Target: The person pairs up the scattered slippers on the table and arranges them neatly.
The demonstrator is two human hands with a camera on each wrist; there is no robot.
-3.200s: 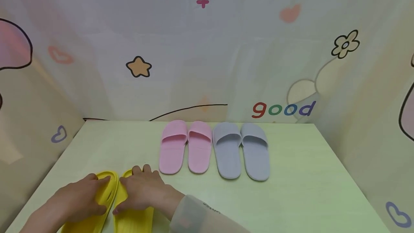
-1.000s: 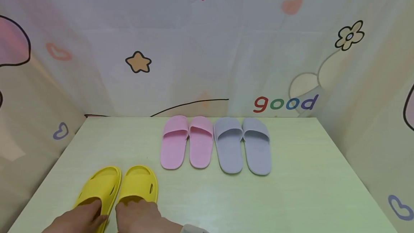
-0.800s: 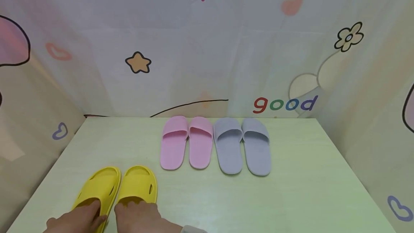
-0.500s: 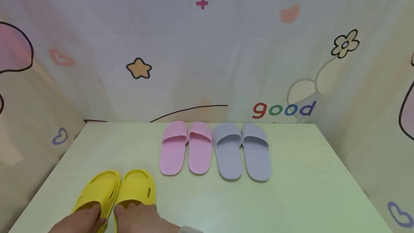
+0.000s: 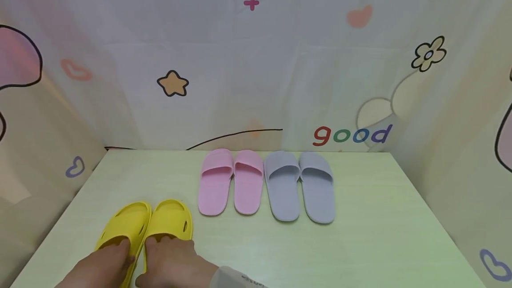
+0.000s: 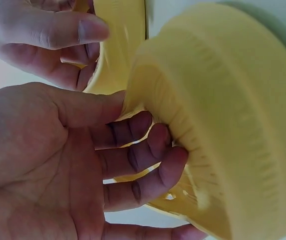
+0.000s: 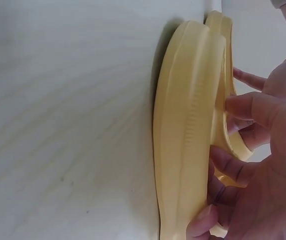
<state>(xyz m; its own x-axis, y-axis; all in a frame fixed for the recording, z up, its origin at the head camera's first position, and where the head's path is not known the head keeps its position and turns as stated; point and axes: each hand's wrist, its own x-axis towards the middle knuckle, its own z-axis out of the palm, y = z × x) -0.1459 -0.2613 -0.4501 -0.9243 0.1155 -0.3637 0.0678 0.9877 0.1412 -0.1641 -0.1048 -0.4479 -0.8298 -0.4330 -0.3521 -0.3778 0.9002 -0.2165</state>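
Two yellow slippers lie side by side at the front left of the table in the head view, toes pointing away from me. My left hand (image 5: 102,265) grips the left yellow slipper (image 5: 125,225), fingers curled into its foot opening; in the left wrist view the thumb (image 6: 95,107) is at the strap's edge. On the right yellow slipper (image 5: 172,221), my right hand (image 5: 170,259) does likewise, with fingertips inside the opening and the thumb (image 7: 205,220) by the sole's side in the right wrist view. Both heels are largely hidden by the hands.
A pair of pink slippers (image 5: 215,190) stands along the table's back edge. Right beside it is a pair of grey slippers (image 5: 283,194). A printed curtain (image 5: 224,57) rises behind and along the sides of the pale table (image 5: 380,234).
Both hands have gone from over the fronts of the yellow slippers to their foot openings. In the last half second the yellow pair has slid slightly away from me with the hands.
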